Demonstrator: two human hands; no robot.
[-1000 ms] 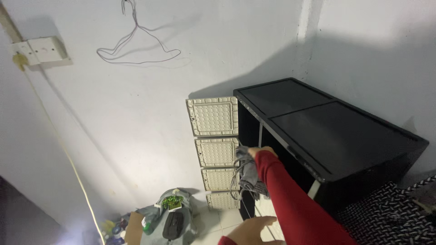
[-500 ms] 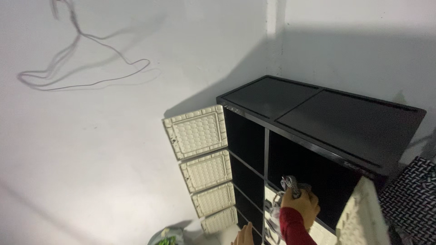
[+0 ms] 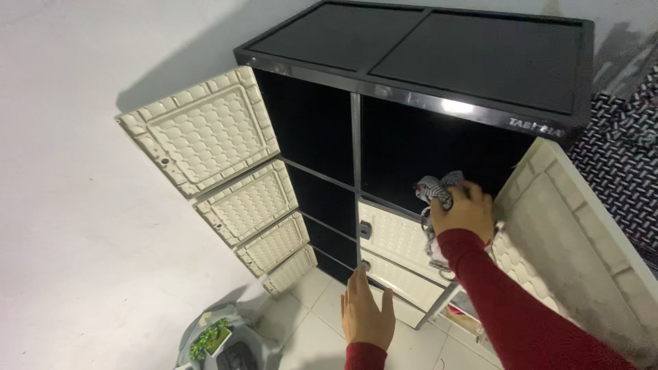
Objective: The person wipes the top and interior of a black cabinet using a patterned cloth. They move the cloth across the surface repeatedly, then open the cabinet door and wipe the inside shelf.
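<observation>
the bundle of grey checked cloth (image 3: 436,190) sits in the right hand (image 3: 466,212), whose fingers are closed around it, right at the mouth of the upper right compartment of the black cabinet (image 3: 425,65). half a second ago the same hand gripped the bundle lower down and further out from the opening; now it has risen to the threshold of the dark compartment, and the view has tilted down over the cabinet top, so the cloth looks to be on its way in rather than out. the bundle is crumpled, with no clean long axis; its bunched end pokes up and toward the compartment, while a loose tail hangs down past the wrist. the left hand (image 3: 367,315) hovers flat and open, holding nothing, just in front of the lower closed cream doors (image 3: 394,236). the compartment's own cream door (image 3: 582,240) stands swung open to the right; four more cream doors (image 3: 205,137) stand open on the left. a grey bag (image 3: 219,339) lies on the tiled floor (image 3: 308,336) below.
</observation>
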